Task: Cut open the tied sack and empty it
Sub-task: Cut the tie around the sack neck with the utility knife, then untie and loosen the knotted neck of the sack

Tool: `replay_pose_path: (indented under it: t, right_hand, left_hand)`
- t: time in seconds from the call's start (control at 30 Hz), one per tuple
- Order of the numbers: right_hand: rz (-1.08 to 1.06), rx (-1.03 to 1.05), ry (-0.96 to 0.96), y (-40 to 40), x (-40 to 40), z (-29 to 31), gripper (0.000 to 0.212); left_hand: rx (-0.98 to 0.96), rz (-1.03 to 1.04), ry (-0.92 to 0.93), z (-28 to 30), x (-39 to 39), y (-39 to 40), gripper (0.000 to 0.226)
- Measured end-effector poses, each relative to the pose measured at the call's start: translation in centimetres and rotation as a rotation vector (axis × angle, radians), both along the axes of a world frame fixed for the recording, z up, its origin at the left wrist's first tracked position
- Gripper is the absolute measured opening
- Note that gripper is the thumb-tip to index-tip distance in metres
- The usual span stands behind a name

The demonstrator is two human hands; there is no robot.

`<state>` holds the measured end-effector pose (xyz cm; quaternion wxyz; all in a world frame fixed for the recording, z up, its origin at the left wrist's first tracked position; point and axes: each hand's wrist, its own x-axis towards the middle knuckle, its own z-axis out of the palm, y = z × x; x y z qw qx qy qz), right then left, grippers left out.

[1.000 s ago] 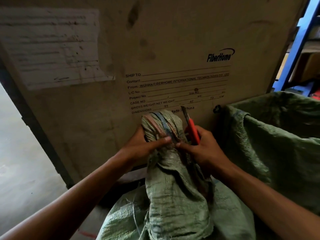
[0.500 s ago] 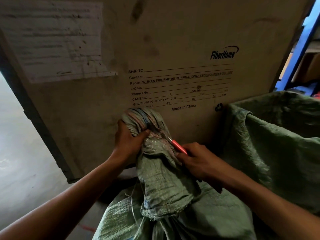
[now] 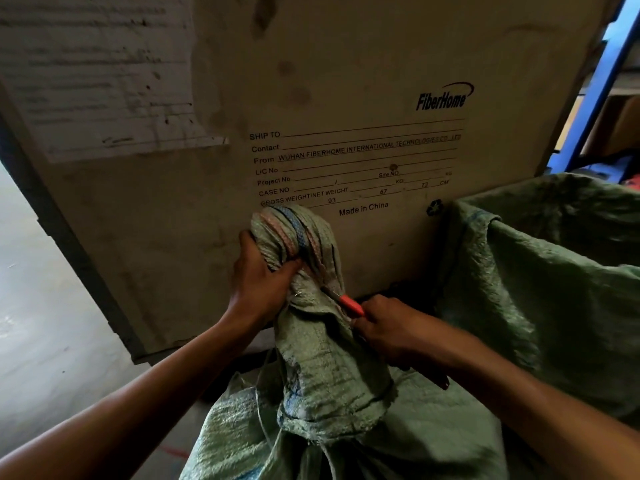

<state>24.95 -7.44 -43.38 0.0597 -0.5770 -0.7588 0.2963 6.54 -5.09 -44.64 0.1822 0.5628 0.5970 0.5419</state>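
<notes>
A green woven sack [image 3: 332,372] stands in front of me, its bunched neck pulled upright. My left hand [image 3: 258,284] grips the neck just below the folded top, which shows blue and pink stripes. My right hand [image 3: 391,332] is closed on a red-handled cutter [image 3: 349,304]. The blade points up and left into the gathered fabric at the tie, where its tip is hidden. Thin white string hangs down the sack's left side.
A big worn shipping crate [image 3: 346,81] with a printed label fills the view behind the sack. A second green sack [image 3: 554,271] stands open at the right. A blue rack post [image 3: 595,84] rises at the far right. Grey concrete floor [image 3: 41,306] lies to the left.
One second ago the cutter stood upright beside the neck; my right hand has tipped it down and pushed the blade into the tie. My left hand shifted left, higher on the neck.
</notes>
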Motion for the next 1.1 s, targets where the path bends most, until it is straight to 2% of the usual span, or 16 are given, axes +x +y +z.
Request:
replay_pose_path:
  t: [0.13, 0.2, 0.37, 0.43, 0.5, 0.63, 0.77, 0.87, 0.93, 1.0, 1.1]
  right_hand:
    - [0.01, -0.01, -0.07, 0.1, 0.6, 0.4, 0.019]
    - [-0.018, -0.052, -0.04, -0.2, 1.3, 0.2, 0.02]
    - [-0.095, -0.177, 0.294, -1.3, 6.2, 0.0, 0.029]
    - [-0.189, -0.129, 0.414, -1.8, 8.8, -0.5, 0.028]
    - [-0.31, -0.073, 0.452, -2.3, 11.7, -2.1, 0.025]
    - [-0.369, -0.034, 0.214, -3.5, 16.7, -7.2, 0.025]
    - [-0.409, -0.21, 0.004, -5.4, 20.5, -13.4, 0.02]
    - [-0.397, -0.255, -0.269, -6.8, 22.0, -17.4, 0.023]
    - [-0.388, -0.337, -0.39, -7.9, 22.5, -19.4, 0.015]
    - [-0.391, -0.403, -0.45, -8.6, 22.7, -21.4, 0.034]
    - [-0.366, -0.396, -0.513, -8.6, 22.5, -23.3, 0.039]
  left_hand:
    - [0.011, 0.014, -0.045, -0.2, 0.5, 0.2, 0.054]
    - [0.006, -0.001, -0.091, -0.2, 0.9, 0.5, 0.056]
    - [-0.021, -0.028, -0.142, -1.0, 2.9, 1.5, 0.059]
    - [-0.056, -0.051, -0.161, -1.7, 4.3, 1.8, 0.06]
    - [-0.093, -0.103, -0.174, -2.3, 6.2, 1.9, 0.061]
    - [-0.112, -0.228, -0.206, -3.0, 10.4, 1.5, 0.063]
    - [-0.132, -0.331, -0.183, -3.7, 13.6, 0.6, 0.062]
    - [-0.162, -0.402, -0.162, -4.9, 15.1, 0.1, 0.06]
    - [-0.184, -0.436, -0.127, -5.7, 15.4, -0.4, 0.058]
    - [-0.203, -0.469, -0.098, -6.3, 15.5, -0.9, 0.059]
    - [-0.225, -0.494, -0.101, -6.2, 15.1, -1.5, 0.06]
